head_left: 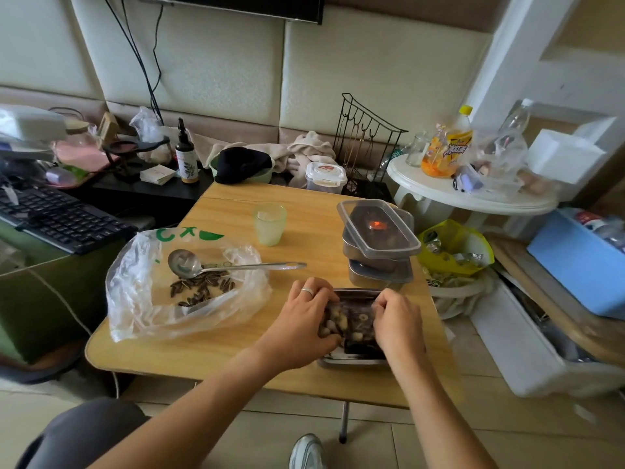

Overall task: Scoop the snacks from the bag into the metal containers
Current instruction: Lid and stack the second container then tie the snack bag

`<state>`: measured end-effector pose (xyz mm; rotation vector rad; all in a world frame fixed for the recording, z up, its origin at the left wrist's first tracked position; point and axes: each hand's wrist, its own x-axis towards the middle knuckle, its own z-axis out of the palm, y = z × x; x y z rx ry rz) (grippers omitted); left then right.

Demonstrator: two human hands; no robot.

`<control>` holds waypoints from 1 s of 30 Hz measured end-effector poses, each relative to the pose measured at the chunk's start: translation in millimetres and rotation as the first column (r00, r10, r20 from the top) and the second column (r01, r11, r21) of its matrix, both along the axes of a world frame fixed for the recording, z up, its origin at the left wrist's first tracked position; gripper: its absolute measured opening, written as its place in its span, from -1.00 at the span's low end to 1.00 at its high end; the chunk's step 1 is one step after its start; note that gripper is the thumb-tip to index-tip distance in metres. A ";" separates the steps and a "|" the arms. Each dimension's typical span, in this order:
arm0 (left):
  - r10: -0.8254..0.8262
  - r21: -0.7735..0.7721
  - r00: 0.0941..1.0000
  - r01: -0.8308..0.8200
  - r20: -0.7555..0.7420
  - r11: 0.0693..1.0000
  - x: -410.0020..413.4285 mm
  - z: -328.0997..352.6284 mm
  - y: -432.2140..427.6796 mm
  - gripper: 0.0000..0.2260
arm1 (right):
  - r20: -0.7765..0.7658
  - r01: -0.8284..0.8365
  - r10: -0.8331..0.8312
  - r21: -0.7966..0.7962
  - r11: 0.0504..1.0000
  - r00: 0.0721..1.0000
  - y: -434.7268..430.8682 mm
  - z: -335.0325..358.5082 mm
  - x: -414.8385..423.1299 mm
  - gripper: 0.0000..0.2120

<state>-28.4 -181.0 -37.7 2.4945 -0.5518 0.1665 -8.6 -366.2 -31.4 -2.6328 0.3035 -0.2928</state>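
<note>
A clear bag (135, 299) with green print lies open by the table's left edge, holding a few striped seeds (203, 287). A metal ladle (236, 266) rests with its bowl in the bag and its handle pointing right. Lidded metal containers (378, 252) are stacked askew at the right edge. At the near right corner, an open container (351, 362) has a clear packet (350, 321) of pale snacks over it.

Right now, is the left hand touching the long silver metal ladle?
Apart. The head view shows bare wooden table between the left hand and the long silver metal ladle; that hand grips a clear snack packet.
</note>
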 end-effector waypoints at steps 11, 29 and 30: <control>-0.037 -0.046 0.997 0.041 0.073 0.998 -3.7 -7.1 4.5 -0.64 | -0.145 -0.013 0.014 0.011 1.000 0.989 2.4 19.4 5.5 -0.76; 0.427 -0.361 0.904 -0.398 0.001 0.843 43.2 15.7 109.3 -0.82 | 0.258 -0.567 0.522 0.143 0.811 0.813 146.5 48.9 105.4 -0.68; 0.440 -0.362 0.898 -0.412 -0.007 0.836 45.8 16.7 114.6 -0.82 | 0.220 -0.580 0.546 0.132 0.804 0.808 154.7 45.7 112.9 -0.64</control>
